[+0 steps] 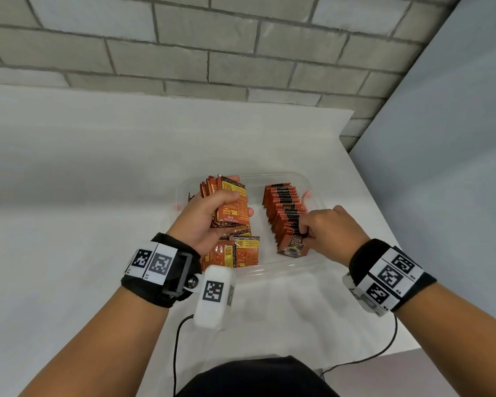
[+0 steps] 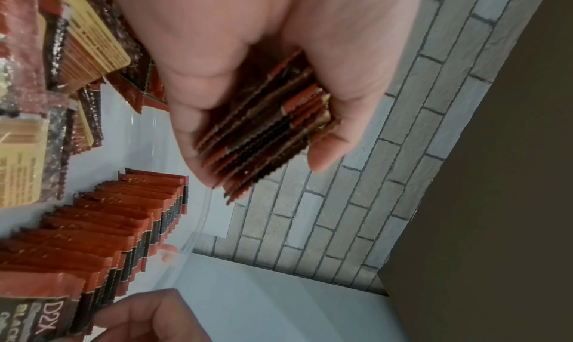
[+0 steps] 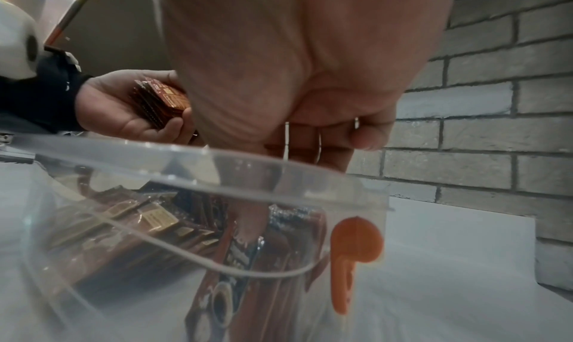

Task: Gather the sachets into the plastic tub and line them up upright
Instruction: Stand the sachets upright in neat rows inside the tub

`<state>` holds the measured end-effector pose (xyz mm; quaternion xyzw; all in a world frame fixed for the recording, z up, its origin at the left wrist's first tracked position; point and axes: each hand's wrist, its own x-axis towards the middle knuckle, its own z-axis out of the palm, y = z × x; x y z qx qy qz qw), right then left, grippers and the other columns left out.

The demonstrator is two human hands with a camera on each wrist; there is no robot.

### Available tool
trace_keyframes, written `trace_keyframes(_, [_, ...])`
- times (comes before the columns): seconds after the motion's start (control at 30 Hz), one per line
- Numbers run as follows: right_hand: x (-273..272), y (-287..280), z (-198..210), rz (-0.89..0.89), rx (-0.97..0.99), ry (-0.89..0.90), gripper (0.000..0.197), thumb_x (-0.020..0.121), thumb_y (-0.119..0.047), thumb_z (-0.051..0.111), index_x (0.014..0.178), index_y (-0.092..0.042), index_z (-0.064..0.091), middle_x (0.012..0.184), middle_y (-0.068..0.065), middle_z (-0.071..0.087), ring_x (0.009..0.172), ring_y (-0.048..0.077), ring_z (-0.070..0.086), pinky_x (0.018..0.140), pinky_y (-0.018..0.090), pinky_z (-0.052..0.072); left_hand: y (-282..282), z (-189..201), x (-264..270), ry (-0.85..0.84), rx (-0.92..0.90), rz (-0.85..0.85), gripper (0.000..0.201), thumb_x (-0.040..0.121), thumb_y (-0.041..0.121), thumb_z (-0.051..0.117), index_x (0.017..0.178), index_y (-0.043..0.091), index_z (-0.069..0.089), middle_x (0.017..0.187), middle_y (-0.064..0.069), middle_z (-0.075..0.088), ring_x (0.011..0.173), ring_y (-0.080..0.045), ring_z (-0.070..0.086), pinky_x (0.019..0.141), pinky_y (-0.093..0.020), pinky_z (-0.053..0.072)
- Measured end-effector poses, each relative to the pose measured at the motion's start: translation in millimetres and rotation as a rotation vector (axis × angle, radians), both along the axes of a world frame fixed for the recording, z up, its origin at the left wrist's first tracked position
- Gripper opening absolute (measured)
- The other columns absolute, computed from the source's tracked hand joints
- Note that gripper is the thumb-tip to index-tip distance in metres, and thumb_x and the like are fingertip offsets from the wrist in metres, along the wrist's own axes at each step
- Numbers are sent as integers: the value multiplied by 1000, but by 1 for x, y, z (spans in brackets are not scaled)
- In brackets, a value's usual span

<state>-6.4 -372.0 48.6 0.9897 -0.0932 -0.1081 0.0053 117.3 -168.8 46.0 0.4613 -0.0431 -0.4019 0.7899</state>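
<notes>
The step in hand looks like building the upright row: the clear plastic tub [image 1: 312,181] sits on the white table [image 1: 98,167], and along the tub's right side a row of D2X black coffee sachets [image 1: 284,213] stands on edge, front faces toward the person. The right hand [image 1: 331,232] is at the near end of that row, fingers curled and pinching the top of the nearest sachet [image 1: 294,246], apparently seating it against the others. The left hand [image 1: 209,213] hovers over the tub's left side, clenched around a thick stack of sachets [image 1: 231,200]; the left wrist view shows thumb and fingers clamping the stack's serrated edges. Below that hand, on the tub's left side, loose sachets [image 1: 241,252] lie flat and jumbled, backs up. By my reading, the next move calls for peeling 1 sachet off the held stack, turning it to match the row, and standing it at the near end without tipping its neighbours.
</notes>
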Motion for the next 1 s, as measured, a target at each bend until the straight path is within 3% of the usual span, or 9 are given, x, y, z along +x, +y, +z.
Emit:
trace_keyframes(0.17, [-2, -2, 4, -37, 137, -44, 8, 87, -25, 64, 94, -22, 61, 80, -10, 57, 71, 11, 52, 80, 26, 41, 0, -2, -1, 8, 11, -38, 28, 88, 5, 54, 113, 12, 62, 96, -13, 71, 84, -27, 71, 77, -39, 57])
trace_keyframes(0.33, [5, -1, 29, -248, 657, -370, 12, 86, -26, 67, 98, -22, 64, 80, -10, 60, 62, 7, 52, 53, 17, 48, -3, -3, -3, 12, -44, -116, 44, 73, 8, 61, 116, 15, 64, 106, -12, 70, 97, -30, 68, 82, -40, 55])
trace_keyframes(0.5, [18, 24, 47, -222, 958, -340, 40, 84, -30, 69, 121, -30, 55, 98, -6, 64, 76, 20, 60, 67, 19, 50, -15, 2, -10, 7, -111, -216, 43, 75, -1, 65, 116, 13, 62, 94, -10, 72, 81, -22, 70, 64, -32, 58])
trace_keyframes(0.57, [21, 31, 46, -204, 1044, -334, 46, 81, -26, 72, 122, -32, 53, 102, 2, 63, 81, 24, 62, 78, 30, 54, -17, 3, -12, 2, -122, -216, 42, 75, 4, 61, 116, 14, 62, 95, -10, 71, 80, -22, 70, 64, -32, 58])
trace_keyframes(0.63, [24, 34, 43, -200, 1103, -356, 45, 78, -21, 74, 117, -33, 55, 94, 3, 63, 79, 21, 62, 79, 29, 53, -16, 3, -13, 9, -131, -203, 34, 77, 12, 61, 111, 15, 64, 96, -11, 72, 80, -21, 70, 65, -32, 58])
trace_keyframes(0.7, [27, 35, 42, -219, 1141, -381, 39, 77, -16, 75, 109, -32, 57, 86, 1, 63, 76, 14, 62, 75, 24, 52, -12, 3, -13, 10, -116, -186, 21, 84, 26, 66, 102, 17, 72, 97, -11, 72, 84, -21, 70, 69, -33, 58])
trace_keyframes(0.8, [30, 35, 42, -221, 1067, -554, 24, 80, -12, 74, 90, -30, 61, 84, -4, 63, 74, 8, 58, 69, 19, 49, -7, -1, -9, 4, -85, -110, 31, 80, 40, 63, 100, 20, 75, 102, -13, 69, 88, -24, 68, 79, -36, 55])
trace_keyframes(0.9, [28, 38, 42, -134, 939, -726, 17, 81, -10, 73, 80, -23, 63, 82, -4, 61, 75, 8, 55, 69, 18, 44, -4, -4, -6, 70, -118, -8, 40, 76, 40, 67, 107, 16, 67, 93, -12, 66, 79, -25, 66, 76, -37, 55])
trace_keyframes(1.0, [23, 46, 37, 46, 817, -605, 14, 76, -13, 77, 84, -19, 68, 90, 1, 58, 86, 14, 56, 78, 23, 45, -5, -2, -6, 58, -176, -24, 35, 79, 25, 66, 113, 15, 62, 100, -12, 69, 89, -27, 66, 81, -40, 53])
